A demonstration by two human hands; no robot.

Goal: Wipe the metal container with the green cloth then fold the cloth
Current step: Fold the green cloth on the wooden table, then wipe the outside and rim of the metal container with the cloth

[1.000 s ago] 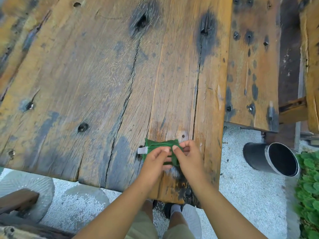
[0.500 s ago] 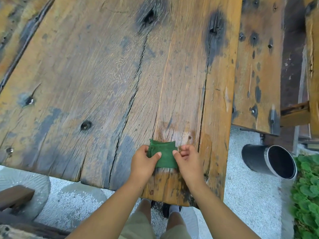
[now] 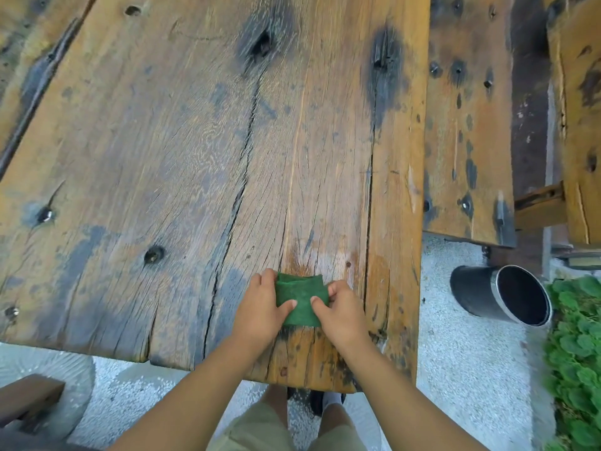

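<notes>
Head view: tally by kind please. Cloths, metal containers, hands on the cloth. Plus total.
folded green cloth: 1
dark cylindrical metal container, lying on its side: 1
hands pinching the cloth, left hand and right hand: 2
Total: 4

Cracked wooden table (image 3: pixel 162 157): folded green cloth (image 3: pixel 300 299) near front edge.
</notes>
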